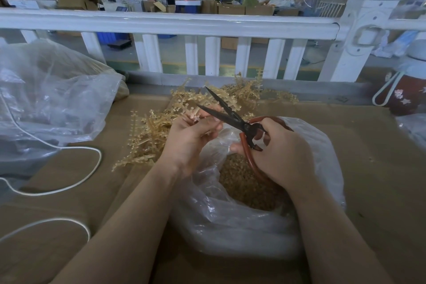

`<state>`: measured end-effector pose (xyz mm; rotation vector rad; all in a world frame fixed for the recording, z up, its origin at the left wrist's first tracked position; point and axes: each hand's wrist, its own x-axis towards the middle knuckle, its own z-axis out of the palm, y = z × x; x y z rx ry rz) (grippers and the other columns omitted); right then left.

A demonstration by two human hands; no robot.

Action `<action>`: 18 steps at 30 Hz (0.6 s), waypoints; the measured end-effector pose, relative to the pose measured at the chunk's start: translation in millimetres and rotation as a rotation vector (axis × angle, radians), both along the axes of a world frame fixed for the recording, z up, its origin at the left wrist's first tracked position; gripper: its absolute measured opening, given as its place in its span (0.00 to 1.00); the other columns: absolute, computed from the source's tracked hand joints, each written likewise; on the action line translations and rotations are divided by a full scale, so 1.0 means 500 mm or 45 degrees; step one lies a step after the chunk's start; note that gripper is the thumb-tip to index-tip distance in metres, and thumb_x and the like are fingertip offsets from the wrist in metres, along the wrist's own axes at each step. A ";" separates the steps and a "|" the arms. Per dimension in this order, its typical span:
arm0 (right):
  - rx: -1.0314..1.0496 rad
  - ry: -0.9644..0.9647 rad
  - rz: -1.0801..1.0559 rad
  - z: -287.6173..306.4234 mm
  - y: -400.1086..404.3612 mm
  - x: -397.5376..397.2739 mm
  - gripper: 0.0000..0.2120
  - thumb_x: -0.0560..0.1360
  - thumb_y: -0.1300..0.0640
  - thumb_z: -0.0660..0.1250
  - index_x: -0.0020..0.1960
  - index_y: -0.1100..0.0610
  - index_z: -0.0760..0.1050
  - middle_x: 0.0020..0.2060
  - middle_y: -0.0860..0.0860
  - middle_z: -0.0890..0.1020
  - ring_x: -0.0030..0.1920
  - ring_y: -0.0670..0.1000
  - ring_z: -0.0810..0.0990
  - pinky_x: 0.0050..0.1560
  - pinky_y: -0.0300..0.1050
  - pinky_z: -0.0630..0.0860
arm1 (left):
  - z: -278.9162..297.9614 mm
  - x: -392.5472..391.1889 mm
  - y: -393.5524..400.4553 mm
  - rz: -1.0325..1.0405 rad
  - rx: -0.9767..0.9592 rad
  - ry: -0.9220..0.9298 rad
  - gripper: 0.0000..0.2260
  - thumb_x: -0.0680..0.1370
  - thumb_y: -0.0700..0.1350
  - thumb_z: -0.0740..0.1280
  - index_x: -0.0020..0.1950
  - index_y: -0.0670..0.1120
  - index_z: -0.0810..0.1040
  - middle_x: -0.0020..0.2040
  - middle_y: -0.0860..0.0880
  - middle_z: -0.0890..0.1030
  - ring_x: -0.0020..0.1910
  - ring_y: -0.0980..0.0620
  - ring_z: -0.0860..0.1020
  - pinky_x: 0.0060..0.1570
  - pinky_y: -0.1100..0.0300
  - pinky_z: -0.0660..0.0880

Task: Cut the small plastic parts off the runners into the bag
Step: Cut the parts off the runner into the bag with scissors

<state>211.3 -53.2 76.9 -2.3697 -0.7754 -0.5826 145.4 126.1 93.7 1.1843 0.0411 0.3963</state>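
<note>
— Since you want every cut piece to drop straight down, you hold the work right over the open mouth of the clear plastic bag (318, 168), yes?

— Yes, and it shows. Your left hand (191, 138) has its fingers (208, 132) curled round a piece of tan runner (194, 117), pinching it just above the bag's far rim. Your right hand (280, 152) grips the red loop handles of the scissors (230, 115), fingers threaded through, directly over the heap of cut parts (249, 182) already in the bag.

— And the blades?

— Parted. Their long axis runs from your right fingers up and away to the left, tips pointing past your left fingertips toward the railing (161, 23). The runner end sits beside the lower blade; whether it lies between the blades I cannot tell.

— The uncut stock?

— A loose pile of runners (156, 131) lies on the table (69, 182) just beyond your left fingers, near enough, I judge, to pick up without moving the scissors.
</note>
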 end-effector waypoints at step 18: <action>0.105 -0.031 -0.005 -0.005 0.002 0.003 0.21 0.68 0.28 0.68 0.40 0.46 0.77 0.29 0.34 0.68 0.30 0.36 0.69 0.32 0.29 0.62 | 0.011 -0.003 -0.003 -0.046 0.029 -0.081 0.09 0.70 0.39 0.72 0.32 0.51 0.82 0.34 0.52 0.79 0.37 0.54 0.78 0.44 0.63 0.76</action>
